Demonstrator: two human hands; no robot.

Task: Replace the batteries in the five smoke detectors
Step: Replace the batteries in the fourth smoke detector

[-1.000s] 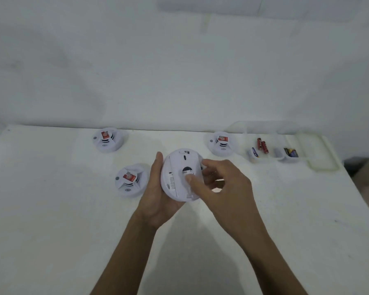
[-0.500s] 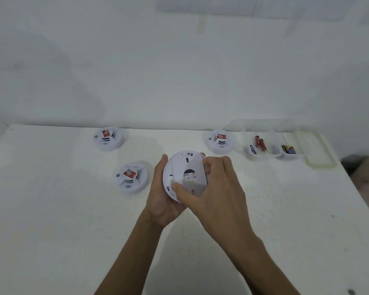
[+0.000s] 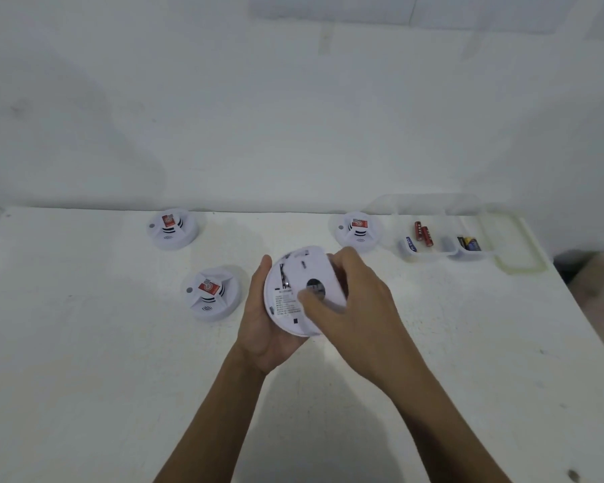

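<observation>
A round white smoke detector [image 3: 293, 284] is held above the table with its back side facing me. My left hand [image 3: 262, 322] cups it from the left and below. My right hand [image 3: 349, 301] grips its back plate, thumb lying across the plate near a dark round hole. Three more white detectors rest face up on the table: one at the back left [image 3: 172, 229], one just left of my hands [image 3: 210, 293], one at the back right [image 3: 357, 231]. Each carries a red label. Red batteries [image 3: 423, 235] lie in a clear tray.
The clear plastic tray [image 3: 443, 254] stands at the back right, with a blue-white battery [image 3: 410, 244] and a dark battery [image 3: 469, 243] in its compartments. Its greenish lid [image 3: 516, 252] lies beside it. The white table [image 3: 84, 343] meets the wall behind; its right edge runs diagonally.
My right hand slid from the plate's centre to wrap over its right side, and the plate appears turned a little, uncovering a printed label strip on the left.
</observation>
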